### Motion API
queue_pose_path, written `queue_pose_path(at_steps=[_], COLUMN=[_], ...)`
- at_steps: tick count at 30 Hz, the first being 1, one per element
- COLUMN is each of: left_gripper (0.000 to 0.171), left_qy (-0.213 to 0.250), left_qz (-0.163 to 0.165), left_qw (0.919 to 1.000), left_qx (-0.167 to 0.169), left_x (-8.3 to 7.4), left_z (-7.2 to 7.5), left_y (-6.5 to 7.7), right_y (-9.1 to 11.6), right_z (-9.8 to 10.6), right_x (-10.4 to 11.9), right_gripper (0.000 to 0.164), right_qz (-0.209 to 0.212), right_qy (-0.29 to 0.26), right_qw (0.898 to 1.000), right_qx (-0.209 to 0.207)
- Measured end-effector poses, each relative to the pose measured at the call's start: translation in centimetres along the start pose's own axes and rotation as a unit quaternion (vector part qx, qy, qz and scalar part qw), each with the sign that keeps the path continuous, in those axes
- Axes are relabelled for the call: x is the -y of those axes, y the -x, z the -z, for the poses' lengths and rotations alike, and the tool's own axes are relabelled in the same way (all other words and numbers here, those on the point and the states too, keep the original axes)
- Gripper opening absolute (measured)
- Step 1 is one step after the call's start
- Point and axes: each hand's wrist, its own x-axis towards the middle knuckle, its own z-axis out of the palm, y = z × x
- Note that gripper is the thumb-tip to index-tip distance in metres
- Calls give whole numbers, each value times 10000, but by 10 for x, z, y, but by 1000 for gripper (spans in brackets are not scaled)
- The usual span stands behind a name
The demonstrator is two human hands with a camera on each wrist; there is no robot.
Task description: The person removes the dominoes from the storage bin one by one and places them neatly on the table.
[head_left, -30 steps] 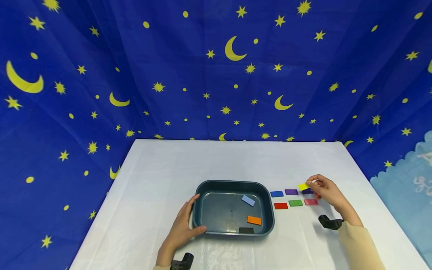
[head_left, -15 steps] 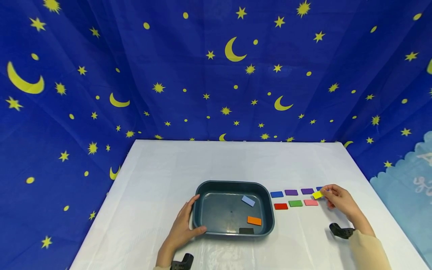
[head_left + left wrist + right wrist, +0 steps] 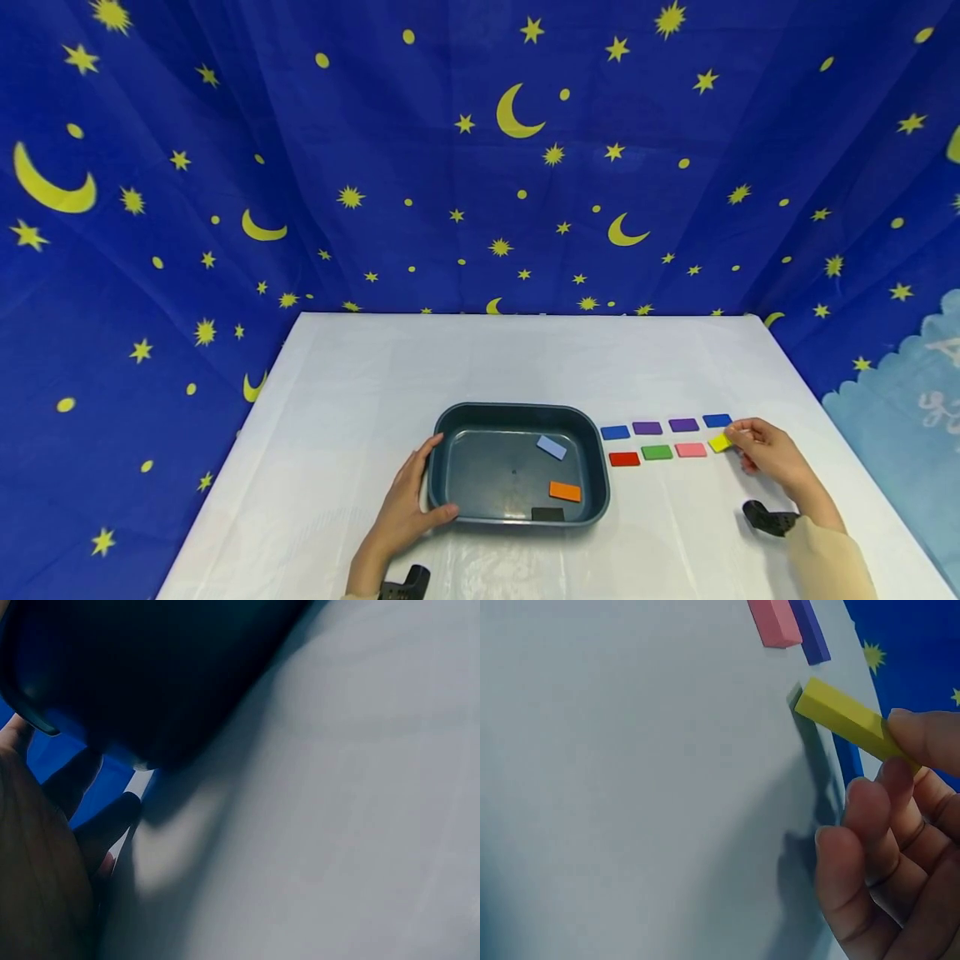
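Observation:
In the head view my right hand [image 3: 768, 454] pinches one end of a yellow rectangular block [image 3: 721, 442] between thumb and fingers. The right wrist view shows that block [image 3: 851, 720] tilted close over the table, its shadow beneath. A pink block [image 3: 691, 450] lies to its left and a dark blue block [image 3: 717, 421] behind it. My left hand [image 3: 405, 496] rests at the left end of a dark blue-grey tray [image 3: 517, 411], thumb at the front corner, fingers spread along the outer side. Inside lie a light blue block [image 3: 552, 447], an orange block [image 3: 565, 491] and a black block [image 3: 547, 514].
Two rows of blocks run right of the tray. The back row has a blue block [image 3: 615, 432] and two purple blocks, one at its middle [image 3: 647, 428]; the front has a red block [image 3: 624, 459] and a green block [image 3: 657, 452]. A starry curtain [image 3: 480, 167] borders the white table [image 3: 360, 375].
My right hand has carried the yellow block rightward and toward the front, from over the back row to beside the pink block, uncovering the dark blue block. The left hand and tray stay put.

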Motion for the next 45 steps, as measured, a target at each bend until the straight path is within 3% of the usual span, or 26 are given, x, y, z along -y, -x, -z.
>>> queue_pose_path(at_steps=[23, 30, 40, 45], left_gripper=[94, 94, 94, 93], left_qy=[18, 76, 102, 108], left_qz=[-103, -104, -147, -115], left_qw=[9999, 9999, 9998, 9999], left_qx=[-44, -40, 10, 11], left_x=[2, 1, 1, 0], left_z=[-1, 0, 1, 1], left_y=[1, 1, 0, 1], right_y=[-6, -6, -5, -3], right_z=[7, 8, 6, 7], right_x=[-10, -6, -5, 7], right_gripper=[49, 53, 56, 50], right_qz=[-393, -406, -605, -874], right_qy=[534, 1021, 994, 1377], right_qw=[9976, 9937, 9932, 9865], right_qx=[193, 199, 63, -158])
